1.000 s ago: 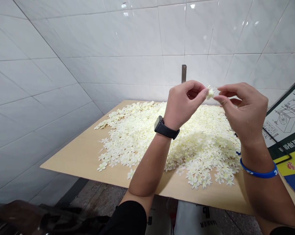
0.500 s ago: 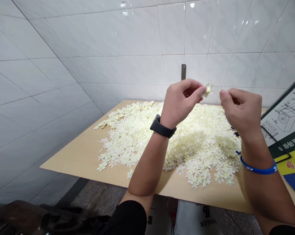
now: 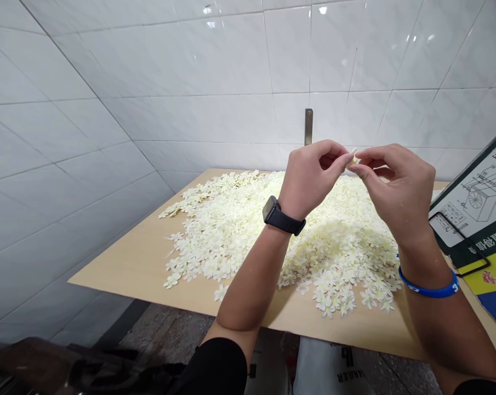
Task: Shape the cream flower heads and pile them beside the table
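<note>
Above the far side of a brown board (image 3: pixel 128 263), my left hand (image 3: pixel 313 178) is closed in a pinch on a small pale yellow-white artificial flower (image 3: pixel 354 157). From the other side my right hand (image 3: pixel 404 189) meets it, thumb and fingers closed at the same flower; the fingertips hide most of it. Whether my right fingers hold another small piece is hidden. Beneath both hands a wide heap of loose white artificial flowers (image 3: pixel 231 230) covers much of the board. My left wrist carries a black watch, my right a blue band.
A printed carton (image 3: pixel 469 203) in green, yellow and blue stands at the right edge, with a black wire loop (image 3: pixel 484 260) before it. White wall tiles (image 3: pixel 215 60) rise behind and to the left. A metal strip (image 3: pixel 308 126) stands against the back wall.
My right hand has moved left, and its fingers now meet the flower in my left hand. My left hand has shifted slightly right and down. The flower heap looks unchanged.
</note>
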Available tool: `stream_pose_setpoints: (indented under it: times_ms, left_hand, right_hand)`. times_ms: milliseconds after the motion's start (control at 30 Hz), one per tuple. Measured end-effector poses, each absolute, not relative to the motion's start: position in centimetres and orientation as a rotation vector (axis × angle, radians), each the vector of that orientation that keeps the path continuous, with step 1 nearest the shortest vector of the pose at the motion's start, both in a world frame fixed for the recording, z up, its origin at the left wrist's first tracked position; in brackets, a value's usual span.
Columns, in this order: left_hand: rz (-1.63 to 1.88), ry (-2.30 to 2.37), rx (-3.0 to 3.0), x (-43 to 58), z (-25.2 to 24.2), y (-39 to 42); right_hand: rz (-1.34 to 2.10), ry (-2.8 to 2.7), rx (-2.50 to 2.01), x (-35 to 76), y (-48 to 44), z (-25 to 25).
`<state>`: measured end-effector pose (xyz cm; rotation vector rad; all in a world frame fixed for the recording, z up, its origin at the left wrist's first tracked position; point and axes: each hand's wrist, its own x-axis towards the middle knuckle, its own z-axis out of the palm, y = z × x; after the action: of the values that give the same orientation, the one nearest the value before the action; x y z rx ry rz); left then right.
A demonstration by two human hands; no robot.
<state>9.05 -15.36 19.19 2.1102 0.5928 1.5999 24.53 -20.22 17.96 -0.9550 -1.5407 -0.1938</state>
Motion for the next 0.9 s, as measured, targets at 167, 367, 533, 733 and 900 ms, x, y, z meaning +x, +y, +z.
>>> stream_pose_setpoints:
  times_ms: [167,367,533,733,900]
  left_hand:
    - [1.455,0.495,2.077,8.86,19.31,-15.34]
    - [1.408,0.416,2.025,8.62,19.44,-15.40]
    - [1.387,0.366,2.028,8.52,19.49,-15.52]
    - [1.396,0.336,2.042,8.33,19.50,-15.45]
    - [1.395,0.317,2.060,8.14,19.56,-15.39]
  right_hand:
    - [-0.068,-1.447,-0.898,24.43,-20.23,17.92]
    - [0.113,-1.399,-0.805,24.61,-20.50,18.39]
    - [0.249,-1.403,-0.753,25.11,-20.56,18.62]
    - [0.300,-1.423,-0.716,25.42,-20.48,18.38]
    - [0.284,-1.467,-0.691,25.38,-20.81,18.46]
